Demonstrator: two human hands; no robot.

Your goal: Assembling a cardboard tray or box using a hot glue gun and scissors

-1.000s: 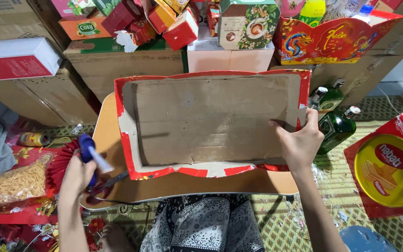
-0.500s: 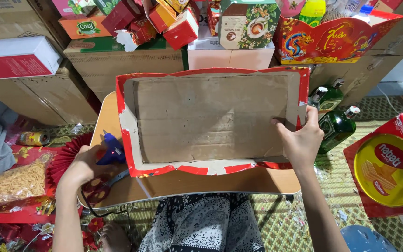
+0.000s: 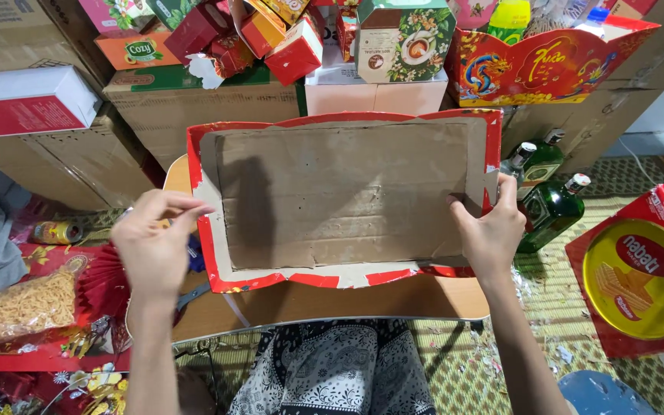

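Observation:
A shallow cardboard tray (image 3: 340,192), brown inside with a red rim, stands tilted toward me on a small wooden table (image 3: 324,300). My right hand (image 3: 493,234) grips its right edge, thumb inside. My left hand (image 3: 155,250) has its fingertips pinched together at the tray's left rim. A bit of a blue-handled tool (image 3: 194,252) shows on the table just behind that hand. My patterned lap lies below the table.
Two green glass bottles (image 3: 551,204) stand right of the tray. A red box with a round yellow tin (image 3: 639,277) lies at the far right. Stacked cartons and gift boxes (image 3: 163,107) fill the back. A bag of yellow snacks (image 3: 17,307) and a can (image 3: 55,232) lie left.
My left hand has put down the blue-handled tool and moved up and right to the tray's left rim. The right hand has kept its hold on the right edge.

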